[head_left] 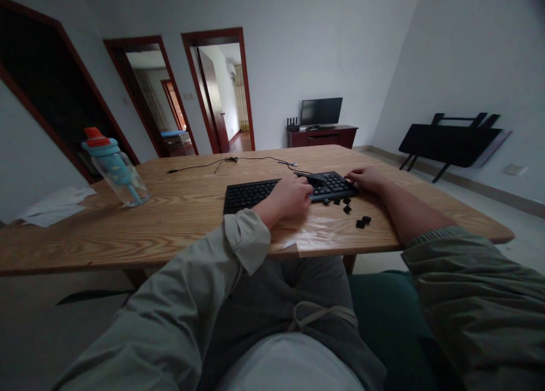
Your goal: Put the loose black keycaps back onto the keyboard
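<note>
Keyboard (pixel 247 194) lies on the wooden table (pixel 183 221) straight ahead of you, set slightly askew, its left end closer to you than its right. Your left hand (pixel 289 197) reaches over the middle of it with the fingers curled downward, hiding some of the keys. A dark slim object (pixel 314 179) shows just beyond those fingers, above the keys; you cannot tell from this view whether your left hand grips it. Your right hand (pixel 365 178) is at the keyboard's right end, its fingertips bent in close to the edge; whether they pinch anything cannot be told either. Several loose black keycaps (pixel 347 209) are scattered on the wood between your hands, some just beside the keyboard and two together nearer to you. Behind the keyboard, a thin black cable (pixel 230 159) stretches across the table, bunched partway along. Well to your left, a clear bottle (pixel 121 175) with a red and blue top stands upright, near some crumpled white paper (pixel 55 206).
</note>
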`<state>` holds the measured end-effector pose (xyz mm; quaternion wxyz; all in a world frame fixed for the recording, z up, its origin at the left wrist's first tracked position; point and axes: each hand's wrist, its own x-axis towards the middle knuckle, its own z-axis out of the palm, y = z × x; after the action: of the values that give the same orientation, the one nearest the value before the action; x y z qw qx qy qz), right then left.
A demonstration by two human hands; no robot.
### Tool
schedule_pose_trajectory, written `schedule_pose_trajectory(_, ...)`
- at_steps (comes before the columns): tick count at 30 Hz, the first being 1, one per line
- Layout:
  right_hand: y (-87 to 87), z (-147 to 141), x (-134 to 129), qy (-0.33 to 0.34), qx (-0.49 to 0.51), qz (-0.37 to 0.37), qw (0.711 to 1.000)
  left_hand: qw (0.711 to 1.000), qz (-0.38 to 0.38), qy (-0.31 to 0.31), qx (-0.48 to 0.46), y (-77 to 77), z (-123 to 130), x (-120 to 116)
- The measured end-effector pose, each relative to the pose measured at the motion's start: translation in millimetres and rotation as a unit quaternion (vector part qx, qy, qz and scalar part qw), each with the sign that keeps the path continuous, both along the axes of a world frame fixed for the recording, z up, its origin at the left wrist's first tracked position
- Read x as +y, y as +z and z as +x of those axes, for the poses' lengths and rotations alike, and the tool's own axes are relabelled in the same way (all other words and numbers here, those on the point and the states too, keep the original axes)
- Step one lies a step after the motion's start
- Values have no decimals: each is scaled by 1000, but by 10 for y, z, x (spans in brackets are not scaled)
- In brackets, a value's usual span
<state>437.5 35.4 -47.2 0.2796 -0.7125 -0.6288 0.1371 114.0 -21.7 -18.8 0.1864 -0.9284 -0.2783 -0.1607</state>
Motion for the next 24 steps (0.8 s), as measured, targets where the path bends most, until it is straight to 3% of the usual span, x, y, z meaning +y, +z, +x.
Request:
schedule_pose_trajectory(2,-7,6,15,-2,3,5,1000,999,0,-42,9,-60,240,-39)
schedule_pose_trajectory(4,-13,4,26,2,16,4,1000,999,-3,-46,28,-111,402,-35)
schedule_pose_trajectory(7,-16,-5,38,6,33,-11,999,998,-4,-42,47,-146,473,-8)
schedule_pose_trajectory(12,-12,15,60,4,23,-12,1000,996,-9,-71,53,-104,377,-131)
schedule_pose_trajectory(15,-12,29,59,2,15,-11,1000,996,-44,-57,57,-64,312,-236)
schedule_pose_trajectory(19,-8,13,34,-7,5,-8,1000,992,-105,-57,39,-44,215,-246)
schedule_pose_trajectory(24,-13,1,29,-8,4,-6,1000,969,-222,-104,-34,-34,47,-166)
